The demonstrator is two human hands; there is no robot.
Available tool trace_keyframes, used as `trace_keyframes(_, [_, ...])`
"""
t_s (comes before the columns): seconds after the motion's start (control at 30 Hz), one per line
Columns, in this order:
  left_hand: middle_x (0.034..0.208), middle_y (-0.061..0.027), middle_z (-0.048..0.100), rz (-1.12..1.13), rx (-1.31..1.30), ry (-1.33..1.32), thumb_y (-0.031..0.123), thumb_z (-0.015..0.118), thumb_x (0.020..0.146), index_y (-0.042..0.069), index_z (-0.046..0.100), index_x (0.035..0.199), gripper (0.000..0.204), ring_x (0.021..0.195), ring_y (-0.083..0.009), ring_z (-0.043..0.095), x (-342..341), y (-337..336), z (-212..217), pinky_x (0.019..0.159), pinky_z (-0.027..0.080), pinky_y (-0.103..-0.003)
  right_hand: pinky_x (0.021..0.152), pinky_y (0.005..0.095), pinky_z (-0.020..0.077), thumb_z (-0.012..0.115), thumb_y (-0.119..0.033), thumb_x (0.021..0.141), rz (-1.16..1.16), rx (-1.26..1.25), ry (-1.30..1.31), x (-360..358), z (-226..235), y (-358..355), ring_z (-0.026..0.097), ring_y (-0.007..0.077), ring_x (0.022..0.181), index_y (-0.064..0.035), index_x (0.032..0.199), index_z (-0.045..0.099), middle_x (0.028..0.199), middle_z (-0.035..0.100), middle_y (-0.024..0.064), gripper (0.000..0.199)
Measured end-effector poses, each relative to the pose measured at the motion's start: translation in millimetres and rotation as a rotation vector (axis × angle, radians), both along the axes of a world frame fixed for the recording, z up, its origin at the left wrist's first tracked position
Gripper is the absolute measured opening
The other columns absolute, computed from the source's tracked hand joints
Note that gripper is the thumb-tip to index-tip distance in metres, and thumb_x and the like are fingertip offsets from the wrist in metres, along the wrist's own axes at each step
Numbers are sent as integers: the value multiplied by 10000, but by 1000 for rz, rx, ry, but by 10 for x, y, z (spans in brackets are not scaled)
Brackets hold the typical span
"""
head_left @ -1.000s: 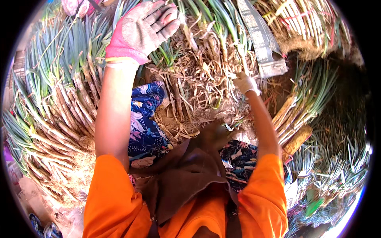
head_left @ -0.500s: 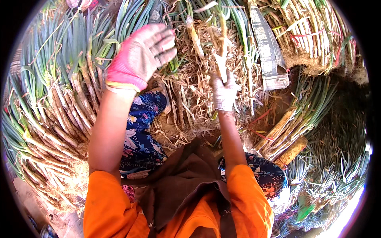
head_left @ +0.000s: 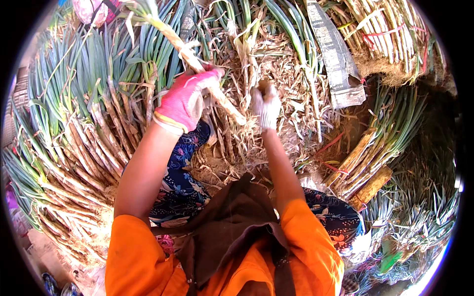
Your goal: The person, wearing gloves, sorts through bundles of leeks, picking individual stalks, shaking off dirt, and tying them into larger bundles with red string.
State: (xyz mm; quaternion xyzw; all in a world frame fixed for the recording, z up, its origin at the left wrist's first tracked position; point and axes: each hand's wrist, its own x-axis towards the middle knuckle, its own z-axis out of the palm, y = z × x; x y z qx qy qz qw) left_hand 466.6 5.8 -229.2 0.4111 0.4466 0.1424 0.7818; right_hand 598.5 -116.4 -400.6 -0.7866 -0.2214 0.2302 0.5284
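In my left hand (head_left: 185,101), in a pink glove with a soiled palm, is a long green onion (head_left: 224,103). My fingers are wrapped round its pale stalk. It slants from its leafy top at the upper left down to its root end near the middle. Beside that root end is my right hand (head_left: 266,106), in a grimy whitish glove, its thumb and fingers apart and the fingertips partly hidden. I see nothing held in it. Dry peeled husks (head_left: 291,98) lie beneath and beyond it, with loose onion stalks (head_left: 249,54) among them.
A broad row of unbundled green onions (head_left: 84,133) lies to the left. Tied onion bundles (head_left: 390,34) lie at the far right, beyond a dark printed strip (head_left: 335,59). Another bundle (head_left: 375,143), tied in red, rests nearer on the right, close to my knee.
My left hand, open before, now grips a green onion and has shifted right and slightly down. My right hand no longer holds the onion it had and has moved a little left.
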Motion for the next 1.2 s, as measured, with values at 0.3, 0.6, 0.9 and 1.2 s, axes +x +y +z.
trace_keyframes(0.3, [1006,-73,574,-54,-179,-359,112,563,926,33,622,1075,179,878,-168,524,-10,87,102,866,497,-391,993,416,458,730,-400,722,221,-699,-297,246,-721,746,474,349,1241,-58,1403,369,1426,425,147,843])
trace_keyframes(0.6, [1008,-53,601,47,-177,-163,168,601,891,28,615,1108,258,859,-148,572,-69,115,96,820,542,-370,730,296,504,647,-132,868,58,280,968,535,-314,140,599,168,814,-24,1135,599,943,652,63,292])
trace_keyframes(0.9, [1057,-85,618,42,-225,-229,206,537,966,2,563,1198,310,911,-171,621,16,85,193,897,556,-359,693,309,523,628,-162,905,-88,176,18,651,-219,-165,634,181,823,43,1235,540,986,643,162,398])
trace_keyframes(1.2, [1130,-122,613,26,-257,-269,161,517,973,-11,560,1221,306,910,-178,605,102,53,255,911,548,-380,760,419,563,631,-96,787,297,-393,-484,211,-471,206,626,331,923,-118,1280,494,1265,531,192,512])
